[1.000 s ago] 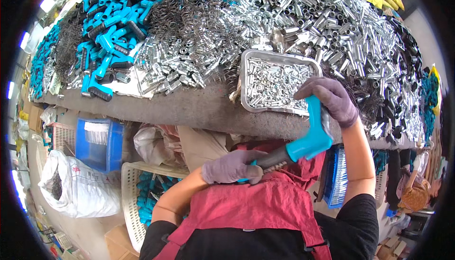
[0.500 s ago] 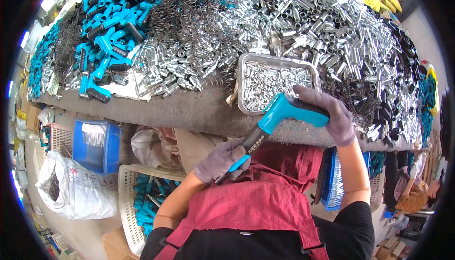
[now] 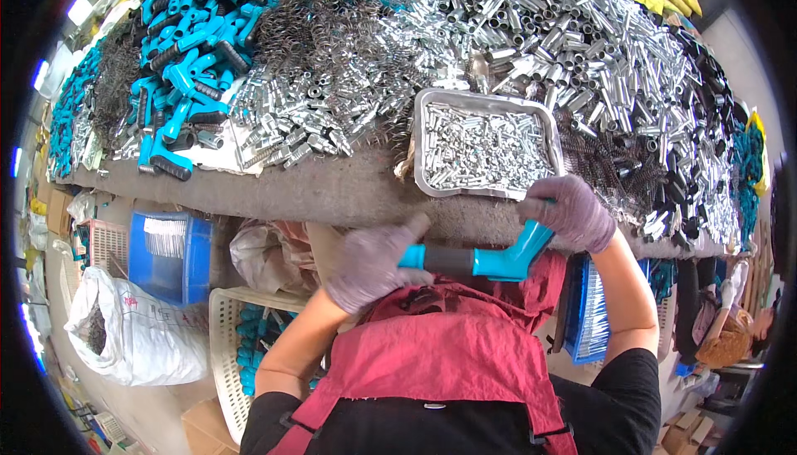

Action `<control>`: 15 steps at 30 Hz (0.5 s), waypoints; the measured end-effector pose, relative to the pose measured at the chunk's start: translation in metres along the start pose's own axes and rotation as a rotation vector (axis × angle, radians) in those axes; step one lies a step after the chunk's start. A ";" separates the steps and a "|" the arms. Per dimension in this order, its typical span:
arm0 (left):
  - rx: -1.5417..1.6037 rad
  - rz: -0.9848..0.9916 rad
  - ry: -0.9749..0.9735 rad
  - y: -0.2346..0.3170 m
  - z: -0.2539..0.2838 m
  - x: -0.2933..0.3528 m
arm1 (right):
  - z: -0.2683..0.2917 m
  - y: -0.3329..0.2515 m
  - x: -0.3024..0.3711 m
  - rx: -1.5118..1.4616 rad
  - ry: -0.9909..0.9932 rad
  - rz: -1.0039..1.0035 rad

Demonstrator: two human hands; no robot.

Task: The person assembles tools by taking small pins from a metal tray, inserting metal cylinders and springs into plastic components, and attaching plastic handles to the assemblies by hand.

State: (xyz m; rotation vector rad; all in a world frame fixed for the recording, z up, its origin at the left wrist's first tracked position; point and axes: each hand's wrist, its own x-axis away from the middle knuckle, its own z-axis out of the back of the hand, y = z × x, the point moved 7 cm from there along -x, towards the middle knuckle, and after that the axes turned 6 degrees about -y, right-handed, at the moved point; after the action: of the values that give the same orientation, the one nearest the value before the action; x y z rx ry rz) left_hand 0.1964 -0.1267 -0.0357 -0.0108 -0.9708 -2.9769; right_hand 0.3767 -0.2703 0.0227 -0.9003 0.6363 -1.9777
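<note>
A teal-and-black pistol-shaped tool (image 3: 505, 263) lies level in front of my red apron, its black barrel section toward the left. My right hand (image 3: 573, 212), in a grey-purple glove, is closed around its bent grip on the right. At the other end my gloved left hand (image 3: 369, 262) wraps the teal tip, with the thumb raised off it; motion blurs this hand. Just beyond the tool, a metal tray (image 3: 425, 185) of small silvery parts sits at the bench edge.
Heaped on the bench are teal pistol-shaped housings (image 3: 195, 65), dark coil springs (image 3: 320, 27) and silvery metal tubes (image 3: 573, 48). Below the bench edge stand a blue crate (image 3: 158, 268), a white sack (image 3: 154, 339) and a cream basket (image 3: 222, 355) of teal parts. Another person (image 3: 726, 322) is at the far right.
The tool has swung from a slant to level and come lower, closer to my apron, its grip now pointing up. My right hand moved down; my left rose and its thumb lifted.
</note>
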 end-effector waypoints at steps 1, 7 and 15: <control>-0.142 -0.066 0.245 -0.002 0.023 0.009 | -0.001 -0.003 0.002 -0.003 0.002 -0.005; 0.931 0.274 1.366 -0.076 0.077 0.060 | -0.009 -0.016 -0.011 -0.506 0.272 0.095; 1.955 -0.581 0.750 -0.064 0.077 0.035 | -0.085 -0.012 -0.061 -0.559 0.036 0.122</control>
State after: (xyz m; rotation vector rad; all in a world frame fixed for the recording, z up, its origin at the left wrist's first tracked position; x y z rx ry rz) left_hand 0.1612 -0.0296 -0.0109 1.2526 -3.0787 -0.6774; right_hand 0.3269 -0.2040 -0.0424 -1.1213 1.2717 -1.7325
